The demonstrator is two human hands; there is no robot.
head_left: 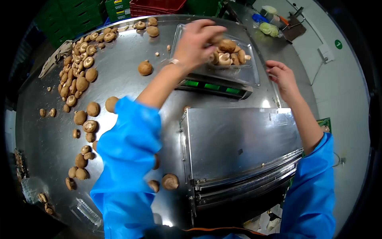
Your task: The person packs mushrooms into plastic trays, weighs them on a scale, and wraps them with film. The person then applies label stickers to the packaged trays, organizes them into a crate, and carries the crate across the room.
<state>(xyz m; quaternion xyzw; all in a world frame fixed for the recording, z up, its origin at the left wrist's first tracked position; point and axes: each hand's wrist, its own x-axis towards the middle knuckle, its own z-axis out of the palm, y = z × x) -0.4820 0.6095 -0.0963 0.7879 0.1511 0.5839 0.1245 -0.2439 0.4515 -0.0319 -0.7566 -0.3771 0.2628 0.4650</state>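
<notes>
Over the shiny metal tray (pixel 254 77), near domed mushrooms (pixel 227 46), the left hand (pixel 195 46) blurs, grip unclear, while the right hand (pixel 282 78) curls loosely, unclosed.

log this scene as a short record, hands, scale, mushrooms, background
left hand: above the scale, beside the mushrooms on it; blurred, grip unclear
right hand: right of the scale, fingers loosely curled, nothing visible in it
scale: green displays lit
loose mushrooms: heaped at the table's upper left, others scattered
background: red crate, green crates
</notes>
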